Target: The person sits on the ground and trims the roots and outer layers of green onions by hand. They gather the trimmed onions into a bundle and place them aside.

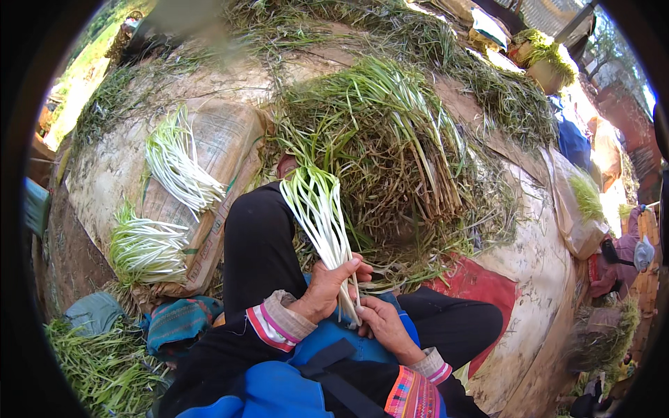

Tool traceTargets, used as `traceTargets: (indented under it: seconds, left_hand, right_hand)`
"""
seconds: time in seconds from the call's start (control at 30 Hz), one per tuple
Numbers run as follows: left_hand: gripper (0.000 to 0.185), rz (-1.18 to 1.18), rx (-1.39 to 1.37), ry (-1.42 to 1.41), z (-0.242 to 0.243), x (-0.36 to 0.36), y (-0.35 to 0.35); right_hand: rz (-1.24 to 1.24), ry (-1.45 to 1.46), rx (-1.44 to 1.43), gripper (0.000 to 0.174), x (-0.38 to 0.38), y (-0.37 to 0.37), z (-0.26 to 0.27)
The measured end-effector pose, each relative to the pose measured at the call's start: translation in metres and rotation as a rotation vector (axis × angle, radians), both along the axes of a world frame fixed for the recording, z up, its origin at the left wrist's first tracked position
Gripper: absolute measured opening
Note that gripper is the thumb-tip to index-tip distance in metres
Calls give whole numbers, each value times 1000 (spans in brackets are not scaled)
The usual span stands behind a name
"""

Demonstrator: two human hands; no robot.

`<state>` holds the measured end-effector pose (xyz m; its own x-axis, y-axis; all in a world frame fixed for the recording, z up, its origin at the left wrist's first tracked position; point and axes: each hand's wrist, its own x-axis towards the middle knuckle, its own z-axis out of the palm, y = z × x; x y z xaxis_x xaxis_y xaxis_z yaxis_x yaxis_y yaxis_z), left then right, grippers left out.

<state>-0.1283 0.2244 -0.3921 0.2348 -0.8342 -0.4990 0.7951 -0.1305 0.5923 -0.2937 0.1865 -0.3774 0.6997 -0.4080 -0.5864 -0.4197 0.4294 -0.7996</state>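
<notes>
My left hand is closed around a bunch of white-stemmed greens, whose green tops point away from me over my knee. At the lower stem ends, my right hand pinches a white stem between thumb and fingers. Two piles of similar stems, one upper and one lower, lie on a printed woven sack to my left. In front of my legs is a large heap of uncleaned greens with brown, withered leaves.
Loose leaves are strewn over the ground sheet. A red cloth or sheet lies by my right knee. A patterned teal cloth bag and more greens are at lower left. Another person is at far right, near a pale sack.
</notes>
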Motion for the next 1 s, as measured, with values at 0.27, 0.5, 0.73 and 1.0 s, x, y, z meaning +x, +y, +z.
traceTargets:
  seconds: [0.27, 0.5, 0.73, 1.0]
  left_hand:
    - [24, -227, -34, 161, -6, -6, 9]
    - [11, -150, -190, 91, 63, 33, -35]
    - [9, 129, -218, -31, 89, 70, -79]
    - [10, 118, -71, 30, 69, 62, -73]
  right_hand:
    - [-52, 18, 28, 22, -2, 5, 7]
    - [179, -113, 93, 28, 9, -27, 28]
    - [-25, 53, -1037, 19, 54, -173, 6]
    - [-85, 688, -1719, 10, 129, -300, -75]
